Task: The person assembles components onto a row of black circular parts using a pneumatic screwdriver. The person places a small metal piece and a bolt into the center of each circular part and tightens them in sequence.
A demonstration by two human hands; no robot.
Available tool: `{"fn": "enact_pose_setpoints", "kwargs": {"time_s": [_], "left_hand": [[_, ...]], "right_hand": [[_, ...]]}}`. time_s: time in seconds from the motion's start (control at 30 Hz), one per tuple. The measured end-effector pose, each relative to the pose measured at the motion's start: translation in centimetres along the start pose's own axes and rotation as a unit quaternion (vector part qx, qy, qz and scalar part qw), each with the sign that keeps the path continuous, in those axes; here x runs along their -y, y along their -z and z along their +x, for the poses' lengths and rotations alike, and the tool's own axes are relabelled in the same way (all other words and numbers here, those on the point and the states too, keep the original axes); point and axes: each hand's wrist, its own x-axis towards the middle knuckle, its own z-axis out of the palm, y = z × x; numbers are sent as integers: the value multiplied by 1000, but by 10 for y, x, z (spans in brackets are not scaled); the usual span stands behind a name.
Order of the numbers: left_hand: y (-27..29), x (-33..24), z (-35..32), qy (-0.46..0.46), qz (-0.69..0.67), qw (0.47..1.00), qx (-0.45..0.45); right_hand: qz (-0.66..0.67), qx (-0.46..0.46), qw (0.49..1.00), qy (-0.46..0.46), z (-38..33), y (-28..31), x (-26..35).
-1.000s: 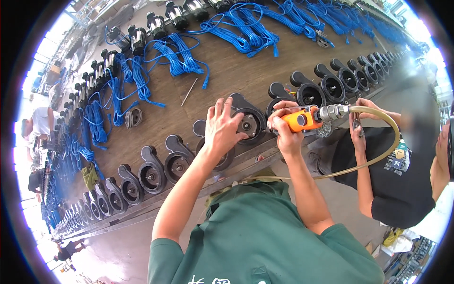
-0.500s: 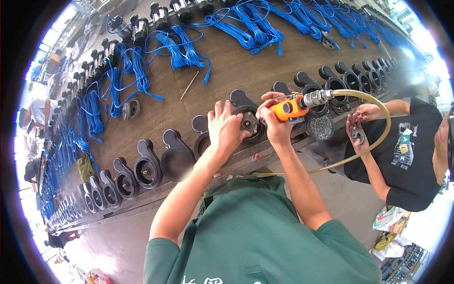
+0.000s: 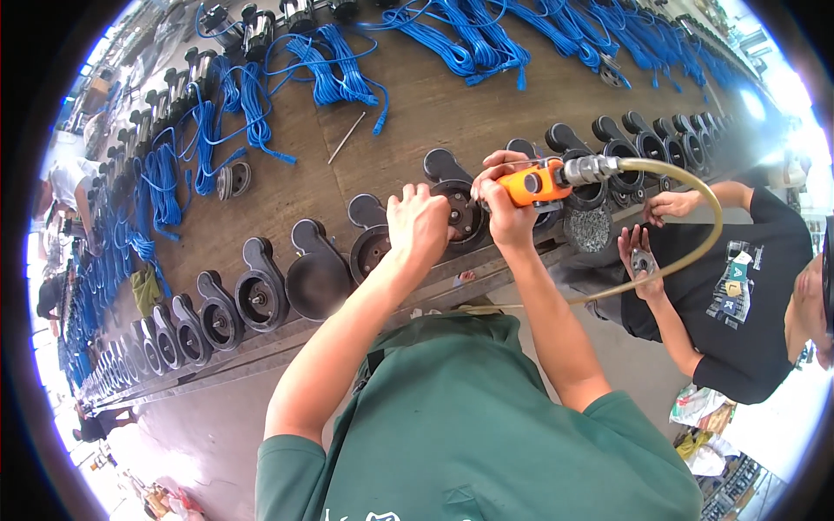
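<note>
One view only, worn on the head, looking steeply down and forward over the green-shirted chest. Close above the left hand [image 3: 419, 224] and right hand [image 3: 506, 208], both near frame centre, forearms entering from the lower edge. Long brown bench [image 3: 408, 113] running diagonally across the upper half, its straight edges bowed by the fisheye. Dark circular rim all around. Floor at lower left, co-worker [image 3: 738, 295] at right margin.

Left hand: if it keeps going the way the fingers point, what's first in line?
Probably the round black pump housing under the orange air tool: the left hand already rests by its rim. Depth is hard to judge.
</note>
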Motion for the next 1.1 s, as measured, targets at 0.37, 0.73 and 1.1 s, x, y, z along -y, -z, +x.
{"fn": "enact_pose_setpoints", "kwargs": {"time_s": [0.37, 0.73, 1.1], "left_hand": [[-1, 2, -3, 2, -1, 1000, -15], [-4, 4, -7, -5, -45, 998, -37], [-3, 5, -3, -1, -16, 999, -32]], "right_hand": [[21, 18, 1000, -3, 18, -10, -8], [-13, 43, 999, -5, 15, -12, -6], [-33, 71, 997, -15, 17, -12, -13]]}}
